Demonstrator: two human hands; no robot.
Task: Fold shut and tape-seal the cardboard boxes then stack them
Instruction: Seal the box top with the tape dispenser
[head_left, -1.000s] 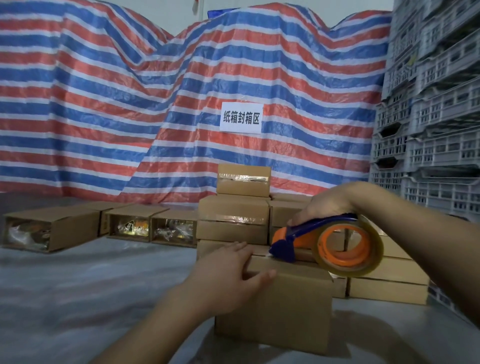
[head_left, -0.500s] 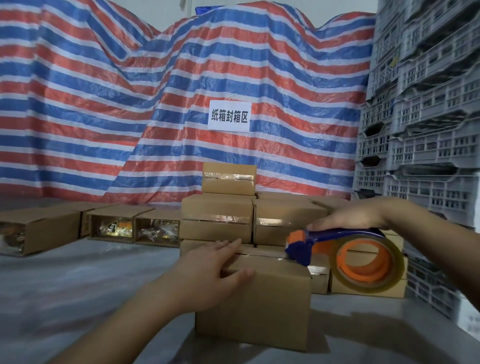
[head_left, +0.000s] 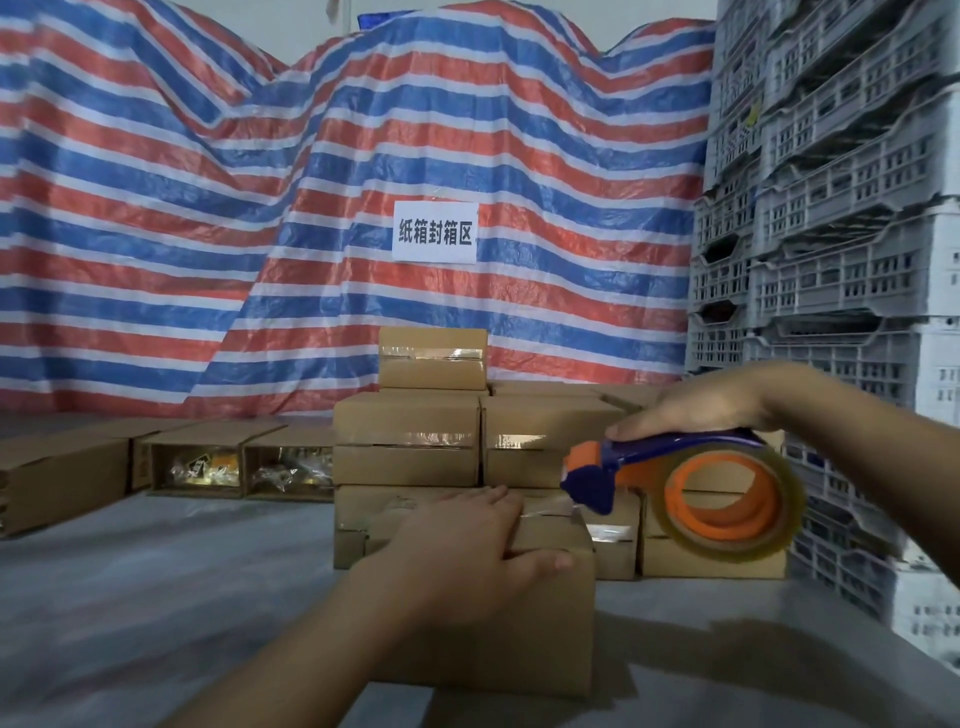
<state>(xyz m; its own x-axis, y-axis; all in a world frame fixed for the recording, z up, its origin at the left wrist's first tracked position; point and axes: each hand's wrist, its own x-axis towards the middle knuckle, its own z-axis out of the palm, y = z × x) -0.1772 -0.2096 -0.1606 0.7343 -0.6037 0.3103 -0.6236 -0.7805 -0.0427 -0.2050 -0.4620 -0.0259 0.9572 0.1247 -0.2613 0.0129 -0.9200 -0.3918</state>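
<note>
Red, white and blue striped tarp (head_left: 208, 234) draped across the back. White paper sign (head_left: 435, 232) with black characters fixed on it. Grey slotted plastic crates (head_left: 841, 208) stacked high at right.

Closed cardboard box (head_left: 524, 613), tape-streaked top.

Brown cardboard boxes (head_left: 405, 441), a blue-and-orange tape dispenser (head_left: 675, 478), a red, blue and white striped tarp (head_left: 208, 208), grey crates (head_left: 831, 208)

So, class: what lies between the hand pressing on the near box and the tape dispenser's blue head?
In the head view, a strip of clear tape runs from under the left hand along the near box to the tape dispenser.
</note>
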